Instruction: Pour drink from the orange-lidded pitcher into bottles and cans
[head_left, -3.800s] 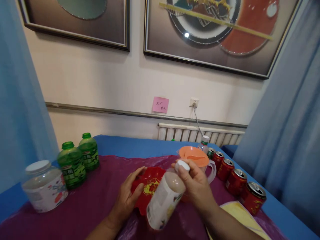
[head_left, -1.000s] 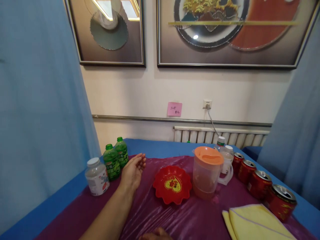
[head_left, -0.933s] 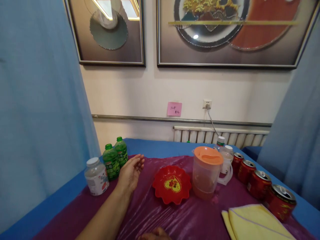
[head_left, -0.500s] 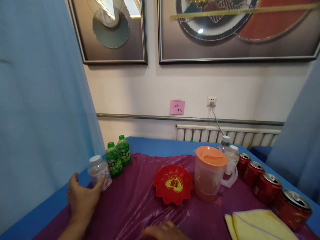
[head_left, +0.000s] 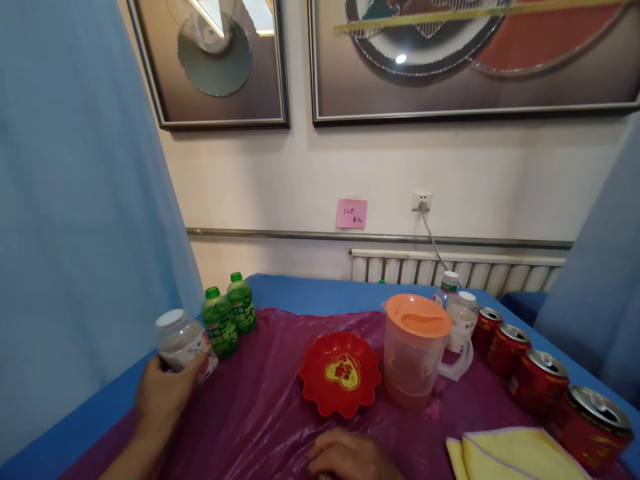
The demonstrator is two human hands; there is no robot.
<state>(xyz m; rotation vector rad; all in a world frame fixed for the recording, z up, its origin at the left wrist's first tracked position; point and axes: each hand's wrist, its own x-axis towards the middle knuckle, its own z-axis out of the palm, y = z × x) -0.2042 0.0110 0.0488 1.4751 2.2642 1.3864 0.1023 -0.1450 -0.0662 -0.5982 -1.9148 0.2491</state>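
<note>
The left hand (head_left: 163,393) is wrapped around a white-capped jar (head_left: 181,341), tilted cap up-left. The right hand (head_left: 350,457) rests flat, empty, on the purple-covered surface (head_left: 260,413).

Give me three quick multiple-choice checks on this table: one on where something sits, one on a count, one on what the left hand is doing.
1. Where are the two green bottles?
A. Just behind the white-lidded jar, on the table's left
B. Between the pitcher and the cans
C. On the yellow cloth

2. How many red cans show along the right side?
A. Two
B. Four
C. Six

3. What is the left hand doing?
A. Lying flat on the red dish
B. Gripping the white-lidded jar
C. Lifting the pitcher

Answers:
1 A: the green bottles stand right behind the white-lidded jar.
2 B: four red cans line the edge past the pitcher.
3 B: the left hand wraps the jar's lower side; the right hand rests on the purple sheet, near the red dish.
</note>
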